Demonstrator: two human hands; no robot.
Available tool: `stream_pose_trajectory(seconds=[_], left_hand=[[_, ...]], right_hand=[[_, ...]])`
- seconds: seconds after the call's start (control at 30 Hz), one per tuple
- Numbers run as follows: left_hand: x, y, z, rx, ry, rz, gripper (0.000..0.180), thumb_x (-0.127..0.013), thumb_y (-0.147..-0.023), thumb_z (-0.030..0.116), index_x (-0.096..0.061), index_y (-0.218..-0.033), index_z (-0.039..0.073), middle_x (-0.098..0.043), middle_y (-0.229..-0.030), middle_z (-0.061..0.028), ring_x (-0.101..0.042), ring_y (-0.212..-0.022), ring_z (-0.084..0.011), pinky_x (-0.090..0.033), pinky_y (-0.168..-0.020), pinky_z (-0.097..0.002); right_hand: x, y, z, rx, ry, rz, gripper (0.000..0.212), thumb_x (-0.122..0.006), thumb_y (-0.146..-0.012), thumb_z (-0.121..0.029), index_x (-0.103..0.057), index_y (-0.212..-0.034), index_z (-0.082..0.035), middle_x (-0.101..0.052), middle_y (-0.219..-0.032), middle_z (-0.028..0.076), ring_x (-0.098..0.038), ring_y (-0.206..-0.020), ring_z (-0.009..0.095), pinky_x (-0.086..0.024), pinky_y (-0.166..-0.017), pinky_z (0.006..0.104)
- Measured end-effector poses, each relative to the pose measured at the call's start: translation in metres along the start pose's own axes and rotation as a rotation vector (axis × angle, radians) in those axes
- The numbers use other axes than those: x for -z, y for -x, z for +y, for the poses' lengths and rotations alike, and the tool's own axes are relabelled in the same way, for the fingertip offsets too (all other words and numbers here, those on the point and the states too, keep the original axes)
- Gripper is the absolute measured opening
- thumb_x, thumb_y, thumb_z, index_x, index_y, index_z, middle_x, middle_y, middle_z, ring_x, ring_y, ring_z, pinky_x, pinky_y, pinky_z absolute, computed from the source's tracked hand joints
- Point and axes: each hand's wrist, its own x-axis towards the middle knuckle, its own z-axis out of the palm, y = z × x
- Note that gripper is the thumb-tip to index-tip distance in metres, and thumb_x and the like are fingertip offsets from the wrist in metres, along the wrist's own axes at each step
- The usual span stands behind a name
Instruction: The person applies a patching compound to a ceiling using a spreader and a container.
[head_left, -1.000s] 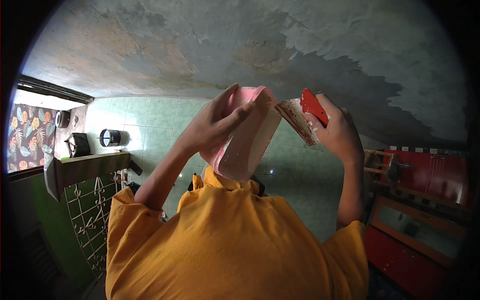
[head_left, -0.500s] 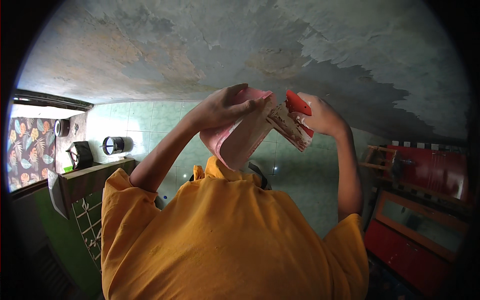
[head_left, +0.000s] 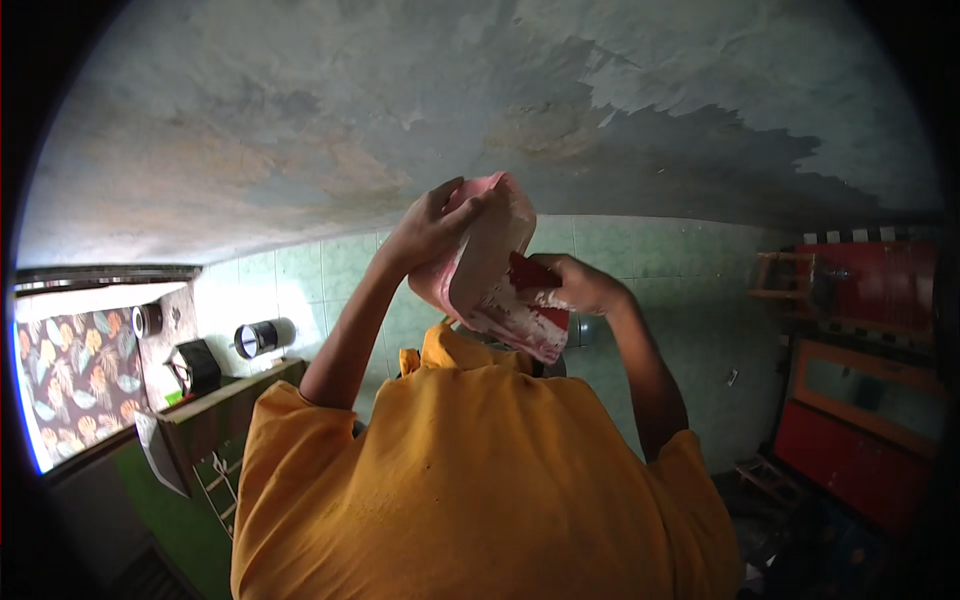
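My left hand (head_left: 428, 232) is closed around the far left rim of a pink plastic tub (head_left: 492, 245), which is tilted and smeared inside with pale putty. The thumb lies over the rim. My right hand (head_left: 584, 287) grips a red putty spreader (head_left: 527, 273), its blade coated with whitish putty. The spreader is at the right side of the tub, with its blade reaching down over the near rim; whether it touches the rim I cannot tell. White putty also shows on my right fingers.
A patchy grey plastered wall (head_left: 420, 120) stretches across the far side. Pale green tiles (head_left: 640, 250) lie below it. At left are a dark bucket (head_left: 256, 340), a black object (head_left: 196, 367) and leaf-patterned fabric (head_left: 80, 375). A wooden rack (head_left: 785, 275) and red cabinet (head_left: 885, 285) stand right.
The spreader has moved left and nearer to me, from beside the tub's far right to its near right rim. The tub has turned slightly. The view has shifted a little.
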Motion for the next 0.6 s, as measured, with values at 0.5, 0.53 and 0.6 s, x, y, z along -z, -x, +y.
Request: stream_pose_trajectory(seconds=[0.5, 0.53, 0.6], left_hand=[[-0.028, 0.014, -0.001, -0.021, 0.648, 0.179, 0.055, -0.053, -0.11, 0.041, -0.057, -0.142, -0.003, -0.067, -0.125, -0.0082, -0.062, -0.112, -0.0147, -0.051, -0.096, -0.0302], [-0.027, 0.015, -0.002, -0.053, 0.646, 0.163, 0.056, -0.05, -0.111, 0.042, -0.055, -0.145, -0.002, -0.067, -0.127, -0.0087, -0.063, -0.112, -0.0158, -0.053, -0.096, -0.0315], [-0.031, 0.017, -0.003, -0.056, 0.708, 0.169, 0.056, -0.048, -0.111, 0.042, -0.055, -0.145, -0.002, -0.066, -0.128, -0.009, -0.063, -0.113, -0.0159, -0.053, -0.096, -0.0318]], right_hand=[[0.014, 0.035, 0.055, 0.357, -0.947, 0.088, 0.054, -0.078, -0.093, -0.01, -0.054, -0.14, 0.001, -0.066, -0.122, 0.004, -0.066, -0.111, 0.012, -0.056, -0.097, 0.0303], [0.018, 0.037, 0.047, 0.345, -0.966, 0.244, 0.049, -0.078, -0.094, -0.011, -0.055, -0.137, -0.001, -0.064, -0.118, 0.0, -0.066, -0.106, 0.01, -0.056, -0.095, 0.0302], [0.037, 0.04, 0.035, 0.344, -0.975, 0.427, 0.044, -0.077, -0.095, -0.011, -0.057, -0.134, -0.003, -0.064, -0.116, -0.001, -0.066, -0.104, 0.01, -0.056, -0.093, 0.0302]])
